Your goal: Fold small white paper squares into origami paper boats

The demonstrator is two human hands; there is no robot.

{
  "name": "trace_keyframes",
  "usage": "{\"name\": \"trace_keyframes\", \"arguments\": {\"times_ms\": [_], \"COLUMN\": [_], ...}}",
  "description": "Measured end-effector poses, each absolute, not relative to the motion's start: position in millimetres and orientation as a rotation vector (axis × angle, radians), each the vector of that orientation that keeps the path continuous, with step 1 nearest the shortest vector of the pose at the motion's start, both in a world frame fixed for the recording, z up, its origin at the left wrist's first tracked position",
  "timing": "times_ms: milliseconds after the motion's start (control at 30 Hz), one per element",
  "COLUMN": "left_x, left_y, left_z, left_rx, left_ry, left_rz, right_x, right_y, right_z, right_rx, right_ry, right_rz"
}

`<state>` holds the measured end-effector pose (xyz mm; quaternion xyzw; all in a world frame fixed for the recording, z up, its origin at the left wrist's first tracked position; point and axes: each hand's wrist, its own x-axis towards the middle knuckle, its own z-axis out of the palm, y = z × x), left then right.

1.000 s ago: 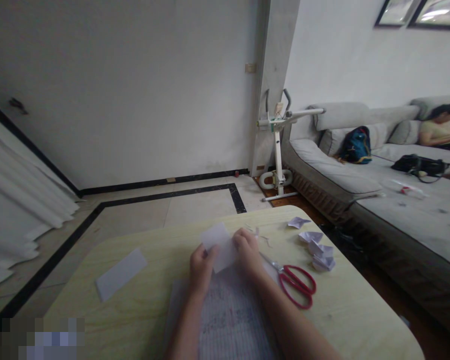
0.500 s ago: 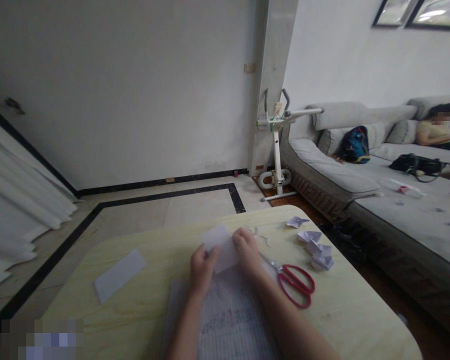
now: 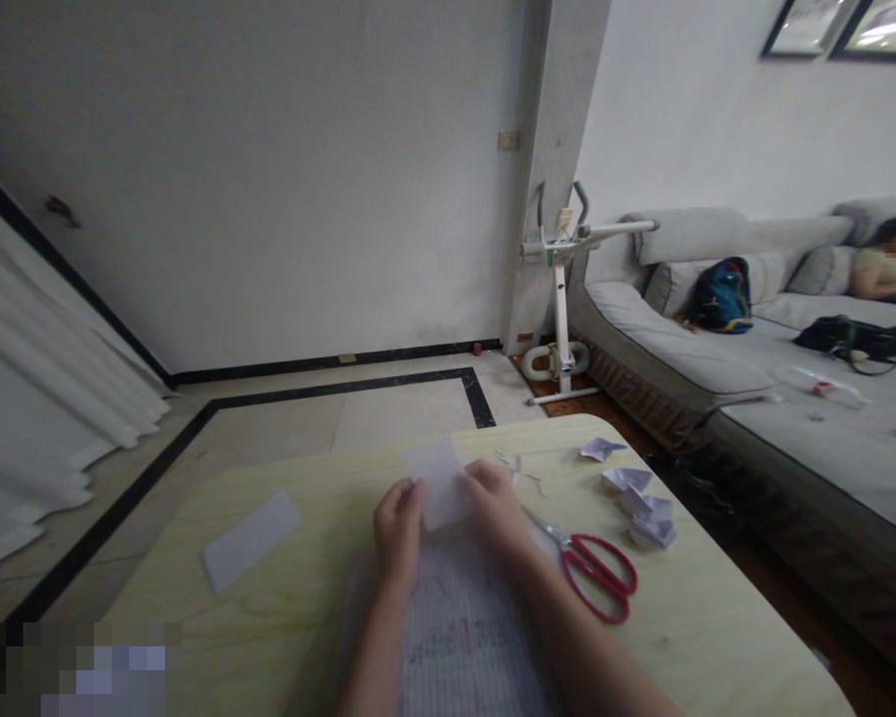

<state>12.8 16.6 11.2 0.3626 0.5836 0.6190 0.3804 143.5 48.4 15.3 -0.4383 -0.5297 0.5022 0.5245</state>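
A small white sheet of paper is held up between my two hands, above the table. My left hand pinches its left edge between thumb and fingers. Its right edge is gripped by my right hand, whose fingers are curled. Below my wrists lies a lined sheet with handwriting, partly covered by my forearms. Red-handled scissors rest just right of my right hand, blades toward it. Thin paper scraps lie beyond that hand.
On the pale wooden table, a folded white paper strip lies at the left. Several folded paper pieces stand near the right edge. Beyond are a grey sofa with a seated person and a white exercise machine.
The view has turned slightly left, so the scene sits farther right. Both hands still hold the small paper, which is now turned a little more upright.
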Motion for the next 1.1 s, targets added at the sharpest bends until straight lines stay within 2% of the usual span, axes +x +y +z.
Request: {"name": "trace_keyframes", "arguments": {"times_ms": [200,400,867,1100], "left_x": [11.3,13.7,21.4,17.0], "left_y": [15.4,13.8,12.7,13.5], "left_z": [9.1,9.1,13.5,11.3], "left_rx": [1.008,1.009,1.066,0.987], "left_ry": [1.538,1.395,1.386,1.391], "left_rz": [1.572,1.563,1.494,1.479], "right_x": [141.8,140.0,140.3,141.3], "right_y": [48.9,53.1,58.5,54.2], "right_z": [14.2,16.2,7.3,13.2], "right_rx": [-1.033,-1.106,-1.067,-0.972], "right_ry": [-1.171,-0.968,-0.963,-0.922], "right_rz": [1.3,1.252,1.225,1.419]}}
